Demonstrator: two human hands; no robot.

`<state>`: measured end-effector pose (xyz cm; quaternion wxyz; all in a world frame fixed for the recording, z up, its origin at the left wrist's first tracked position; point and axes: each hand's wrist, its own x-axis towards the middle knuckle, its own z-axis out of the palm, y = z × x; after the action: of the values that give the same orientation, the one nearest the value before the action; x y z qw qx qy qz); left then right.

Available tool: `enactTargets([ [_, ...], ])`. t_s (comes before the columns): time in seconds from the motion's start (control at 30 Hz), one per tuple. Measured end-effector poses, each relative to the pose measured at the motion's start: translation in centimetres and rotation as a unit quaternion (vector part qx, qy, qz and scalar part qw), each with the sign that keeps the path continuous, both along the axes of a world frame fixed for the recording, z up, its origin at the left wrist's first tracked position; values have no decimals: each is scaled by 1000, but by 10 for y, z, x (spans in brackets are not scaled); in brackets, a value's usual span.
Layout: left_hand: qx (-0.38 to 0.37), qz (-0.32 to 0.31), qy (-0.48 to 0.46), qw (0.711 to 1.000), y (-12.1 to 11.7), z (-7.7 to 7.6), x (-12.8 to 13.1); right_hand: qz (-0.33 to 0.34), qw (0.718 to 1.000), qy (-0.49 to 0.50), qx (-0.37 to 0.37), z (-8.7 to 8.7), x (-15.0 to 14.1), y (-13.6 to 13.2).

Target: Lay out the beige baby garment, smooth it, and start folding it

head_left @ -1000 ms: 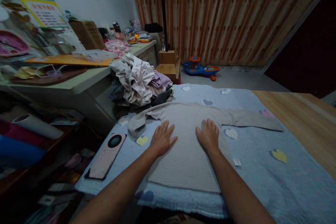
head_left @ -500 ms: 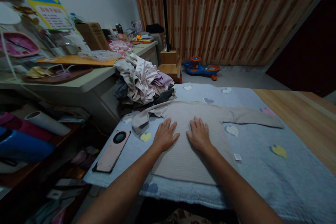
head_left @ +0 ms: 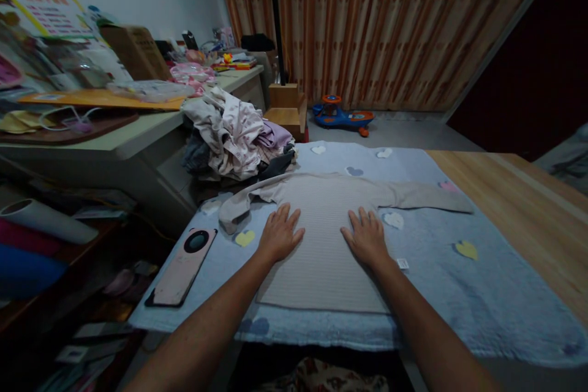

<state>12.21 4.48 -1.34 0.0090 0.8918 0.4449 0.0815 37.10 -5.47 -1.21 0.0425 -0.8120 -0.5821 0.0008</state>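
Person at a table spread with a pale blue heart-patterned blanket [head_left: 432,294]. Grey ribbed long-sleeved top [head_left: 324,226] laid out on it, one sleeve stretched to the person's right, the other bent down on the left. Left hand [head_left: 278,233] palm down by the top's left side; right hand [head_left: 366,236] likewise toward its right, fingers spread on both. White tag [head_left: 402,263] beside the right forearm. Pink phone [head_left: 184,272], lens ring upward, near the left arm. Crumpled clothes pile [head_left: 234,135] beyond, next to a cluttered desk [head_left: 124,144]. Blue-orange ride-on toy [head_left: 342,117] before a striped curtain [head_left: 376,30].
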Motion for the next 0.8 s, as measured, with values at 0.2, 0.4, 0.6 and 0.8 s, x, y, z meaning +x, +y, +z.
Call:
enactTargets([
  [0.2,3,6,3,1000,0,1,0,-40,999,-20,18,-1,10,-9],
  [0.4,7,5,5,1000,0,1,1,-45,999,-5,-3,5,10,-5],
  [0.6,13,-1,4,1000,0,1,0,11,1000,19,-10,8,14,9],
  [0.8,13,-3,-1,1000,1,1,0,23,999,23,28,-1,35,7],
])
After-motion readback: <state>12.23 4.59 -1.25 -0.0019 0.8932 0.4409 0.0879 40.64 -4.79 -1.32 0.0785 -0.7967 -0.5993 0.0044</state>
